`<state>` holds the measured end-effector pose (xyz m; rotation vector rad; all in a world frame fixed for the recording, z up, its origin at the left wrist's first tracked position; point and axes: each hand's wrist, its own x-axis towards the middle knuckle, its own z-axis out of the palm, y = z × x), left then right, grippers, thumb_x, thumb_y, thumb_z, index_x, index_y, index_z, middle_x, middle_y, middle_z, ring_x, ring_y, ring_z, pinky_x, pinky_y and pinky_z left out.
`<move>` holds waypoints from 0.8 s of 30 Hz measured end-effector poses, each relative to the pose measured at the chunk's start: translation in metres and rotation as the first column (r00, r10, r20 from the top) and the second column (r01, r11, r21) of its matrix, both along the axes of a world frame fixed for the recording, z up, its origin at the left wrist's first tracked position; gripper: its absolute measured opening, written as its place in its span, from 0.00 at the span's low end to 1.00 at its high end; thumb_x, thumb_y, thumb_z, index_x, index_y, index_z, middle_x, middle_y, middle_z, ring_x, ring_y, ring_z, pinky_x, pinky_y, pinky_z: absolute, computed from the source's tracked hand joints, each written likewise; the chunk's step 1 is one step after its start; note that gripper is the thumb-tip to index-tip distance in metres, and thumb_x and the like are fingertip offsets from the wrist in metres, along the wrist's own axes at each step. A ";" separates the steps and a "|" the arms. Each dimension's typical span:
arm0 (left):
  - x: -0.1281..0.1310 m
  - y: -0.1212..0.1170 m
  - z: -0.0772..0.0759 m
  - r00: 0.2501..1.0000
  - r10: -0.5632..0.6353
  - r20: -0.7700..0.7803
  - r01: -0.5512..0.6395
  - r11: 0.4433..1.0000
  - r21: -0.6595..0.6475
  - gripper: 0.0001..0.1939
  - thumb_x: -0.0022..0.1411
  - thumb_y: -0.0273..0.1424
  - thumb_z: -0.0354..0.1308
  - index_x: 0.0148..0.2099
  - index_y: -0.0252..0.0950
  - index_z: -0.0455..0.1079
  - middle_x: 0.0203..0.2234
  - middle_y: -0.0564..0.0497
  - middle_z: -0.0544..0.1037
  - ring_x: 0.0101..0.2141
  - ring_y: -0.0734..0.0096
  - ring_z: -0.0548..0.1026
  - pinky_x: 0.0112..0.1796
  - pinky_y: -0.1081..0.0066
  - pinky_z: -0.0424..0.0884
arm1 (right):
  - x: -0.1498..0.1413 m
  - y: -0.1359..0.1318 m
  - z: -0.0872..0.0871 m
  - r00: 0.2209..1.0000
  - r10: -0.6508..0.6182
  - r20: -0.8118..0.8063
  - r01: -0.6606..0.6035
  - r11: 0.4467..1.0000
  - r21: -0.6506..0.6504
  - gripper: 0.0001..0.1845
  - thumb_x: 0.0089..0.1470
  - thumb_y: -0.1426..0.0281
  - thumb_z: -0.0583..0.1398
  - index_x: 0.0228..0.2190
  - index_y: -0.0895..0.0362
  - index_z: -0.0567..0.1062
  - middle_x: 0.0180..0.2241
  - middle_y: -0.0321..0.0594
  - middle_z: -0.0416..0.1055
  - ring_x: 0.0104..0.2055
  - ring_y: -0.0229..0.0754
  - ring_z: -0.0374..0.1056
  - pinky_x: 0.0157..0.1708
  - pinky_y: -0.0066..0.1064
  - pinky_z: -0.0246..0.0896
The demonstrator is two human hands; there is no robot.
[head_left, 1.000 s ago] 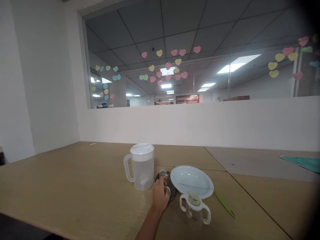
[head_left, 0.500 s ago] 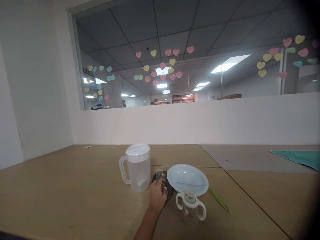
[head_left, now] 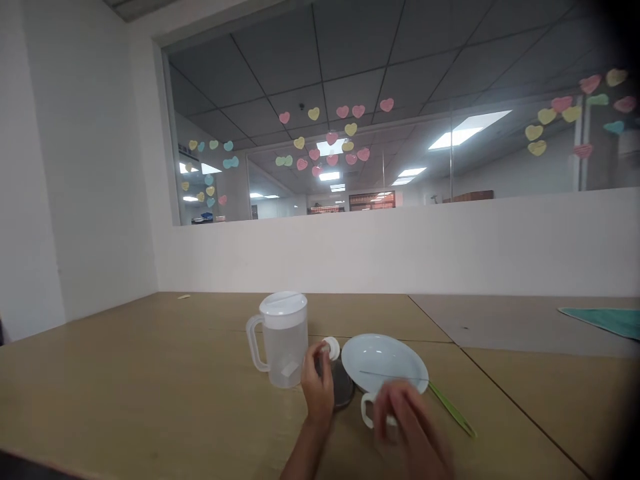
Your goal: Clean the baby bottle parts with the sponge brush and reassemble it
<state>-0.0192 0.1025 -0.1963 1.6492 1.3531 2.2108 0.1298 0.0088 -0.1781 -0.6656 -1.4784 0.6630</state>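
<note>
- Two hands are seen over a wood-toned worktop (head_left: 150, 380), the left hand (head_left: 319, 393) and the right hand (head_left: 413, 427); clock directions are taken from the round dark dish (head_left: 344, 390) between them.
- Near eleven-thirty, by the dish's far edge, a white cap (head_left: 331, 348) appears pinched between the left hand's thumb and fingers, the hand itself being at nine o'clock.
- At four o'clock, the right hand is blurred, its fingers bunched; whether anything is gripped cannot be told.
- By it, a white-handled cup (head_left: 364, 410) is mostly hidden, one handle being left in view.
- For good control, the cap is probably best held lightly by its rim, and the cup steadied by a handle.
- At ten o'clock, a lidded jug (head_left: 285, 353) is stood close to the left hand and could be bumped.
- At two o'clock, a pale shallow bowl (head_left: 373, 348) is crossed by the thin shaft of a green-handled tool (head_left: 453, 410); its handle, towards three-thirty, could be caught by the right forearm.
- Well apart, between two and three, a teal cloth (head_left: 607, 322) is laid.
</note>
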 end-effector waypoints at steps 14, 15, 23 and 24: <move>0.055 -0.039 0.066 0.800 -0.558 0.220 0.571 0.821 0.005 0.16 0.57 0.36 0.58 0.44 0.37 0.61 0.30 0.50 0.76 0.36 0.69 0.75 0.40 0.69 0.68 | 0.008 0.060 0.057 0.995 -0.008 0.104 0.019 0.994 -0.106 0.18 0.57 0.53 0.49 0.37 0.53 0.67 0.27 0.35 0.67 0.26 0.37 0.63 0.26 0.28 0.61; 0.054 -0.039 0.068 0.761 -0.589 0.274 0.612 0.791 0.003 0.17 0.56 0.36 0.59 0.44 0.37 0.59 0.28 0.52 0.76 0.34 0.70 0.75 0.39 0.70 0.68 | 0.011 0.057 0.059 0.985 -0.037 0.166 0.049 0.997 -0.066 0.17 0.58 0.54 0.49 0.36 0.53 0.67 0.28 0.35 0.67 0.28 0.37 0.63 0.28 0.28 0.61; 0.052 -0.043 0.076 0.593 -0.638 0.491 0.736 0.676 -0.010 0.23 0.50 0.35 0.64 0.45 0.38 0.57 0.24 0.56 0.76 0.29 0.71 0.76 0.34 0.72 0.67 | 0.037 0.050 0.054 0.854 -0.290 0.432 0.133 0.925 0.356 0.14 0.52 0.61 0.58 0.40 0.54 0.68 0.33 0.39 0.66 0.28 0.37 0.61 0.25 0.28 0.59; 0.052 -0.046 0.076 0.597 -0.643 0.480 0.738 0.674 -0.015 0.22 0.49 0.35 0.64 0.43 0.38 0.57 0.23 0.56 0.76 0.30 0.70 0.76 0.35 0.72 0.67 | 0.040 0.054 0.051 0.847 -0.308 0.433 0.138 0.915 0.380 0.14 0.52 0.61 0.59 0.40 0.54 0.68 0.32 0.39 0.65 0.27 0.37 0.61 0.25 0.28 0.59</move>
